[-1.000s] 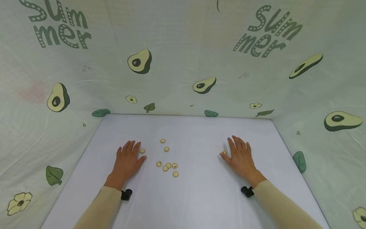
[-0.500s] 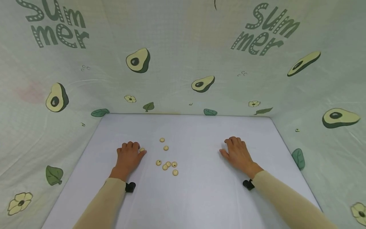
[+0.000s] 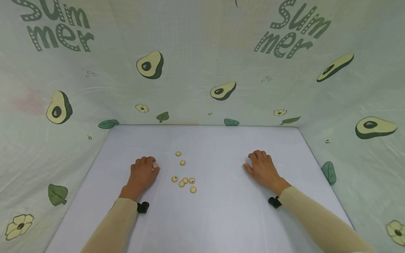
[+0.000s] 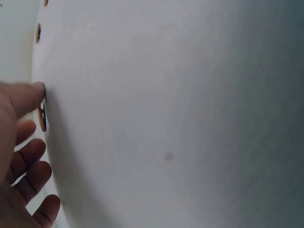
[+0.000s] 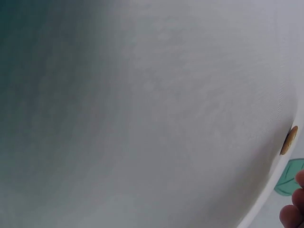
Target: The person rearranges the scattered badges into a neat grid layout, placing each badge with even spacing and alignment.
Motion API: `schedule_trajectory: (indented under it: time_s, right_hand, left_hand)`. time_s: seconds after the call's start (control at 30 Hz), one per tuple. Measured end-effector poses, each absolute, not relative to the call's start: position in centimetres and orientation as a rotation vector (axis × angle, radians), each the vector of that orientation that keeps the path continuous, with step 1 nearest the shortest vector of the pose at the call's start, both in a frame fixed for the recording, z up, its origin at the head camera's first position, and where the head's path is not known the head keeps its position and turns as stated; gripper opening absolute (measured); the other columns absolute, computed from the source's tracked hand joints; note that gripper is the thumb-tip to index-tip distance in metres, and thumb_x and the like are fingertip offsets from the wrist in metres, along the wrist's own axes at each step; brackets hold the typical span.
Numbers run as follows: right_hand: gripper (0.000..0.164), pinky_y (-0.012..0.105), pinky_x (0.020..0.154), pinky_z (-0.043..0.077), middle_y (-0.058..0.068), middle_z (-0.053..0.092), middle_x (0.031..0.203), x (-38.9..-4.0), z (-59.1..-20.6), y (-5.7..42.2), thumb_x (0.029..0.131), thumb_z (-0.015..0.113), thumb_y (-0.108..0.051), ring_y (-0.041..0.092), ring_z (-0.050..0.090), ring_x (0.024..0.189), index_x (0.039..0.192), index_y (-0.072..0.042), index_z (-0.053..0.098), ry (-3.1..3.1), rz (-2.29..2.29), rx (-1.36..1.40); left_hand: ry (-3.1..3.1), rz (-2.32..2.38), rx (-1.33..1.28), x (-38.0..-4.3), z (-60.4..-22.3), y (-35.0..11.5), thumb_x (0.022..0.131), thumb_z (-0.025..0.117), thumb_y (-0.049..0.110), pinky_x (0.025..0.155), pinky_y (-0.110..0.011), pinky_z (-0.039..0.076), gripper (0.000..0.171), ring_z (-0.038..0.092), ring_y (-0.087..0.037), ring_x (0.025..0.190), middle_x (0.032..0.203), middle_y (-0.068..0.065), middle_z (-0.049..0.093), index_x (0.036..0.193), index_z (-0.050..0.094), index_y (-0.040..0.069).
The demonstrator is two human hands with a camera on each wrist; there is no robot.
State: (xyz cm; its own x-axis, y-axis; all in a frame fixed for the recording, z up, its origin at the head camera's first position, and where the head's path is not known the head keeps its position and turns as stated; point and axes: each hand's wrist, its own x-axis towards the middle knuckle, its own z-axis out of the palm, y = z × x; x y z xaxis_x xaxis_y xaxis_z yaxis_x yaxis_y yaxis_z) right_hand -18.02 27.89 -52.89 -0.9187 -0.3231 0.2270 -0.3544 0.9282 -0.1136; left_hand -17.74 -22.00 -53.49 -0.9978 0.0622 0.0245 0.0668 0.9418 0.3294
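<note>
In the head view my left hand (image 3: pixel 143 175) rests low at the table's left side and pinches a small round wooden disc (image 3: pixel 155 165) between thumb and index finger. The left wrist view shows the thumb at the same disc (image 4: pixel 42 118), seen edge-on with dark marks on its face. On the right side, my right hand (image 3: pixel 262 171) has bent fingers and a thumb standing apart from them. A wooden disc (image 5: pixel 289 140) shows beside its fingertips in the right wrist view; in the head view the hand hides it.
Between the hands lie several similar discs with dark marks: a nearer group around one disc (image 3: pixel 185 180), and two farther back, one of them a plain-looking disc (image 3: pixel 178 153). The white table (image 3: pixel 215 218) is enclosed by a printed cloth (image 3: pixel 190 63) at back and sides.
Both hands have gone from spread, straight fingers to bent ones. The left thumb and index finger have closed on the disc beside them. The disc near the right thumb has become hidden.
</note>
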Motion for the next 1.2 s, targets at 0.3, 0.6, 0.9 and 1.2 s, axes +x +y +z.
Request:
schedule_trajectory:
  time_s: [0.3,0.6,0.9,1.2]
  right_hand:
    - [0.040,0.057,0.091,0.044,0.022,0.060,0.120,-18.12,-52.84,27.86,0.103,0.068,-0.031,0.042,0.055,0.112,0.123,0.003,0.062,-2.883,0.238,0.538]
    - [0.034,0.057,0.092,0.042,0.018,0.063,0.115,-18.12,-52.89,28.01,0.104,0.066,-0.030,0.039,0.055,0.110,0.118,0.001,0.066,-2.929,0.225,0.532]
    - [0.028,0.054,0.090,0.043,0.013,0.064,0.107,-18.25,-52.94,27.99,0.105,0.065,-0.030,0.035,0.056,0.104,0.109,-0.002,0.069,-2.977,0.143,0.555]
    - [0.028,0.056,0.093,0.041,0.012,0.065,0.112,-18.23,-52.46,27.98,0.101,0.070,-0.031,0.035,0.056,0.109,0.111,-0.005,0.070,-2.974,0.212,0.560]
  left_hand:
    - [-3.071,-0.553,-0.099,-17.52,-53.45,-22.44,0.104,0.066,0.020,0.094,-0.065,0.042,0.024,0.053,-0.047,0.120,0.131,-0.023,0.062,0.123,0.065,0.006]
    - [-3.062,-0.597,-0.043,-17.19,-53.47,-22.74,0.104,0.068,0.026,0.094,-0.066,0.040,0.030,0.051,-0.048,0.118,0.129,-0.026,0.063,0.124,0.067,0.003]
    - [-3.102,-0.585,-0.015,-17.64,-53.60,-22.44,0.104,0.067,0.024,0.096,-0.067,0.040,0.030,0.052,-0.047,0.120,0.132,-0.025,0.062,0.128,0.066,0.005]
    - [-3.116,-0.597,0.013,-17.38,-53.20,-22.26,0.103,0.068,0.023,0.096,-0.067,0.040,0.029,0.052,-0.047,0.120,0.133,-0.025,0.062,0.127,0.066,0.006]
